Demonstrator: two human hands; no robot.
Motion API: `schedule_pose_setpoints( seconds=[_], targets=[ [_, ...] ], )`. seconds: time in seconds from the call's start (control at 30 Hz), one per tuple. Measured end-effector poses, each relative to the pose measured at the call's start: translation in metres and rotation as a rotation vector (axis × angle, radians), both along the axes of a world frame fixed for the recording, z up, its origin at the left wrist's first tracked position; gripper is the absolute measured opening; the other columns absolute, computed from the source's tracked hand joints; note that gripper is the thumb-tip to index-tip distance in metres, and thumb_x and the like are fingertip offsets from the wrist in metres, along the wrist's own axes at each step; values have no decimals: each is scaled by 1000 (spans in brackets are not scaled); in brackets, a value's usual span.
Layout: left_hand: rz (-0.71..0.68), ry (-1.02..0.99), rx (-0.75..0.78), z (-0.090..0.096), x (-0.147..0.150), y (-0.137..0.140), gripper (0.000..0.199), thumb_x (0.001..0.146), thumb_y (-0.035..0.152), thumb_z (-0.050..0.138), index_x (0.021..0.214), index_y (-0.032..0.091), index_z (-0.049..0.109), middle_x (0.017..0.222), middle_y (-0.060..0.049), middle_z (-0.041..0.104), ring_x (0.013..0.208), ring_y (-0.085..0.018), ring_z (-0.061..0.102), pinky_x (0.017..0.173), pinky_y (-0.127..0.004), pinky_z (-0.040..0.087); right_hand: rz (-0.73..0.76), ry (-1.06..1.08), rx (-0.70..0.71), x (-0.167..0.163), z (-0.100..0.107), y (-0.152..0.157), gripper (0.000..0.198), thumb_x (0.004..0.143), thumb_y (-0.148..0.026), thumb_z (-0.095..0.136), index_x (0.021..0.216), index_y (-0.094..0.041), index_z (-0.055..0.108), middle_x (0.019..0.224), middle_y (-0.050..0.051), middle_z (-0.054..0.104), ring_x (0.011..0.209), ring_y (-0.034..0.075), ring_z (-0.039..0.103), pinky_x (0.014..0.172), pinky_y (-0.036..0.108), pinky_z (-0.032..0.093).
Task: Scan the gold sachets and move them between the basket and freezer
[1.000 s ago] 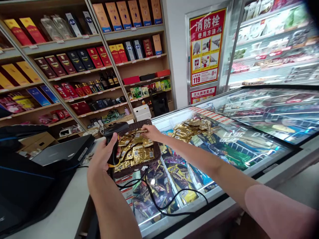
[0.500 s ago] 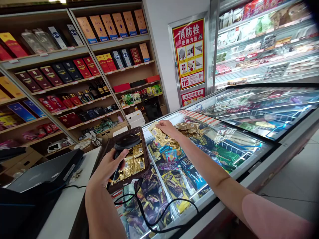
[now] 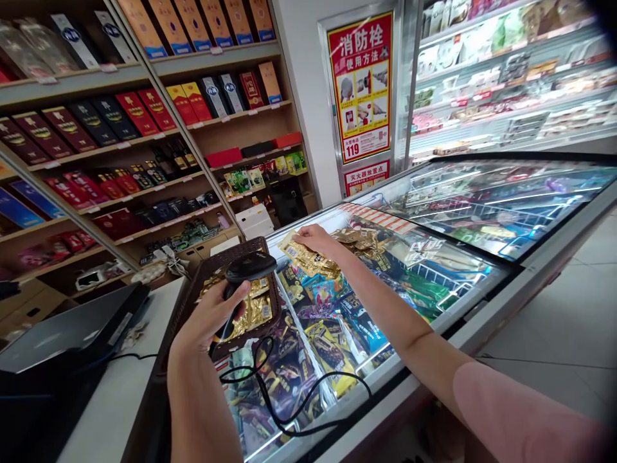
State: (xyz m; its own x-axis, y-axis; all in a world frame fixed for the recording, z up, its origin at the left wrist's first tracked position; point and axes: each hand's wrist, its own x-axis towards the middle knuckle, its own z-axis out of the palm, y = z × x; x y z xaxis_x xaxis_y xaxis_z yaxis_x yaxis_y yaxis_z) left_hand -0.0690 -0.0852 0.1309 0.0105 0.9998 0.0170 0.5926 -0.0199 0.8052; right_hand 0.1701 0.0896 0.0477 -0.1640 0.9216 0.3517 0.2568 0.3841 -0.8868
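My left hand (image 3: 216, 313) is closed round the handle of a black barcode scanner (image 3: 251, 265), held over a brown woven basket (image 3: 272, 302). Gold foil packets (image 3: 258, 311) lie inside that basket. Farther off, my right hand (image 3: 314, 239) pinches a gold packet (image 3: 288, 247) by its edge, above the glass top of a chest freezer (image 3: 359, 373). More gold packets (image 3: 359, 241) are spread on the glass beside my right wrist. From the scanner a black cable (image 3: 308, 435) loops across the freezer top.
A white counter (image 3: 108, 411) with a dark flat-topped machine (image 3: 72, 325) stands at left. Behind are shelves of boxes (image 3: 116, 119) and a red fire-hydrant poster (image 3: 361, 90). Ice-cream packs (image 3: 332, 347) show under the glass. A lit chiller (image 3: 511, 77) stands at back right.
The scanner has come up slightly and to the right over the basket, still in my left hand. My right hand keeps its pinch on the packet. The whole view has shifted a little.
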Motion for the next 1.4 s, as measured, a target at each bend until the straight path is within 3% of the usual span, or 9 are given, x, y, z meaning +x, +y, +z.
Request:
schedule_pose_setpoints(
  seconds=[0.43, 0.53, 0.63, 0.73, 0.83, 0.97, 1.13, 1.33, 1.4],
  targets=[
    [-41, 64, -11, 0, 0, 0, 56, 72, 76, 59, 75, 20, 50, 50, 3, 52, 48, -9, 37, 47, -21, 26, -77, -103, 6, 2, 6, -5, 32, 84, -47, 55, 72, -18, 59, 56, -4, 46, 52, 10, 40, 50, 23, 26],
    [-48, 63, -32, 0, -3, 1, 56, 73, 75, 58, 75, 20, 50, 51, 3, 52, 48, -10, 38, 48, -21, 27, -151, -285, -1, 8, 9, -6, 32, 89, -45, 53, 77, -17, 63, 64, -1, 56, 59, 12, 50, 55, 23, 31],
    [-76, 83, -57, -1, -11, 3, 54, 76, 73, 57, 73, 20, 49, 52, 3, 53, 50, -11, 41, 50, -22, 30, -288, -559, -60, 19, 6, 1, 27, 94, -39, 51, 89, -17, 67, 87, 7, 68, 80, 19, 61, 65, 25, 38],
    [-97, 96, -74, 0, -21, 3, 52, 77, 72, 57, 72, 20, 51, 53, 2, 55, 51, -12, 44, 52, -22, 32, -405, -756, -156, 28, -7, 10, 27, 97, -28, 47, 106, -15, 68, 108, 16, 68, 98, 25, 63, 74, 30, 41],
    [-37, 72, -56, 5, -30, -3, 52, 76, 72, 57, 74, 21, 52, 52, 2, 54, 51, -12, 45, 52, -22, 33, -446, -817, -193, 31, -22, 12, 29, 97, -21, 45, 111, -9, 68, 109, 22, 67, 102, 27, 62, 78, 32, 40],
    [154, 68, -41, 13, -48, -18, 55, 72, 75, 59, 76, 21, 54, 50, 2, 56, 51, -14, 47, 50, -22, 33, -482, -830, -104, 23, -33, 3, 34, 98, -18, 41, 121, -3, 61, 118, 28, 62, 115, 33, 52, 88, 39, 37],
    [399, 9, 1, 6, -89, -27, 60, 68, 77, 62, 88, 20, 62, 54, 1, 59, 55, -16, 53, 50, -23, 37, -384, -835, 102, -31, -28, -19, 36, 98, -23, 46, 130, -10, 56, 130, 22, 55, 121, 34, 46, 95, 41, 36],
    [465, -82, 31, -9, -122, -29, 61, 64, 77, 65, 87, 21, 62, 56, 1, 58, 53, -16, 54, 49, -23, 40, 168, -819, 328, -164, -15, -52, 27, 97, -33, 51, 112, -14, 65, 116, 16, 62, 105, 28, 58, 86, 36, 45],
    [455, -99, 50, -9, -123, -31, 59, 65, 76, 65, 85, 21, 61, 55, 1, 58, 52, -16, 54, 48, -24, 40, 267, -881, 333, -207, -9, -54, 22, 95, -24, 52, 110, -15, 66, 114, 15, 63, 102, 27, 60, 82, 35, 47]
  ],
)
